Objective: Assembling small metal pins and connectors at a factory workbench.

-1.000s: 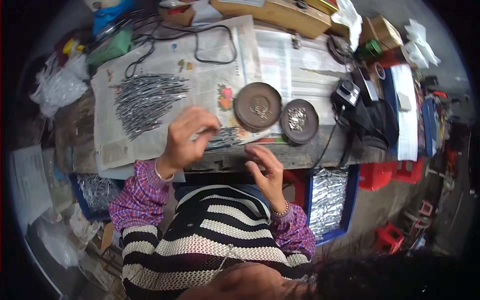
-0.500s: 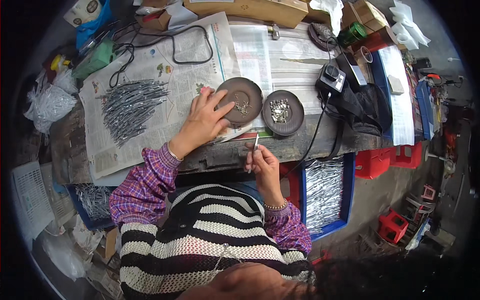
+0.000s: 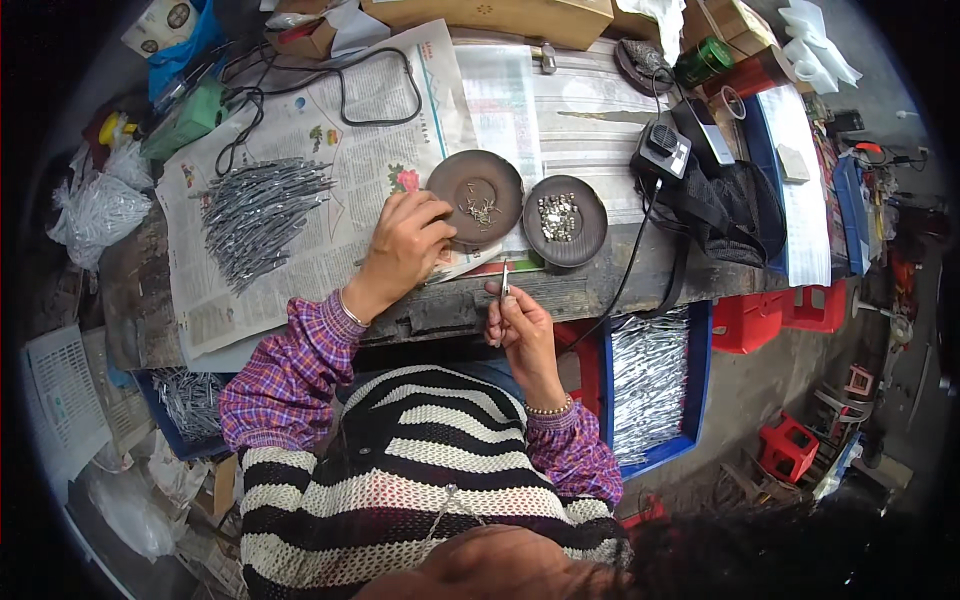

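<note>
My left hand [image 3: 405, 240] is at the left rim of a round brown dish [image 3: 447, 175], its fingers curled together. Whatever may be between the fingertips is hidden. Small brass-coloured pins [image 3: 480, 210] lie loose in that dish. Below the dishes, at the table's front edge, my right hand [image 3: 522, 325] grips a slim, pointed silver metal piece [image 3: 506, 277], tip upward. A smaller dark dish [image 3: 590, 205] to the right holds small shiny metal bits [image 3: 558, 217]. Left of my left hand, a heap of slim metal pieces [image 3: 265, 220] lies on newspaper [image 3: 370, 165].
Blue trays of slim metal pieces stand below the table at right [image 3: 650, 390] and left [image 3: 190, 400]. A black boxy device [image 3: 662, 150] with a cable and a black bag [image 3: 735, 220] are at right. A small hammer [image 3: 547, 58] lies behind. Red stools [image 3: 745, 320] stand beyond.
My left hand has drawn back from over the pins to the dish's left rim, its spread fingers curling in. The right hand, still gripping the metal piece, has moved slightly up and left.
</note>
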A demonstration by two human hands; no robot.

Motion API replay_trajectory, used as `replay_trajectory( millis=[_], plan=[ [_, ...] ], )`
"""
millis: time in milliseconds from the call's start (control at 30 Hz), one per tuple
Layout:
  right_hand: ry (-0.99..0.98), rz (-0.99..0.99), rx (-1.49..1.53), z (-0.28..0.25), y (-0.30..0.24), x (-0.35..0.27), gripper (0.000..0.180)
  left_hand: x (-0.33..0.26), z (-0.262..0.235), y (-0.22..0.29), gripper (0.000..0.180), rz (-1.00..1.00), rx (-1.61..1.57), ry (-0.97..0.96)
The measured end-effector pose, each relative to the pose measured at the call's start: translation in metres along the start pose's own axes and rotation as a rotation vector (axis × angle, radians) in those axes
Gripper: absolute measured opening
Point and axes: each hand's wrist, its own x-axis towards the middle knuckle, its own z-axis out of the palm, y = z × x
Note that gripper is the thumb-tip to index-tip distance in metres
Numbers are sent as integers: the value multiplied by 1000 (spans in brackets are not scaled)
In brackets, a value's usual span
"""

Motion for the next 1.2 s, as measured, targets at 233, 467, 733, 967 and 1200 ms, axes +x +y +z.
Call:
replay_trajectory(
  millis=[233,467,733,967,1200],
  plan=[
    [9,-5,-26,3,1,0,27,4,1,-10,9,-160,-220,-49],
    [3,-49,-108,1,5,0,27,12,-3,-6,13,-340,-511,-1],
    [5,-118,-160,1,12,3,30,8,-4,-4,12,-623,-810,-74],
    [-35,-117,-186,10,11,2,32,-8,-10,21,11,-672,-1109,-182],
    [-60,-112,-181,14,12,-1,32,-17,-2,31,10,-497,-979,-114]
  ],
)
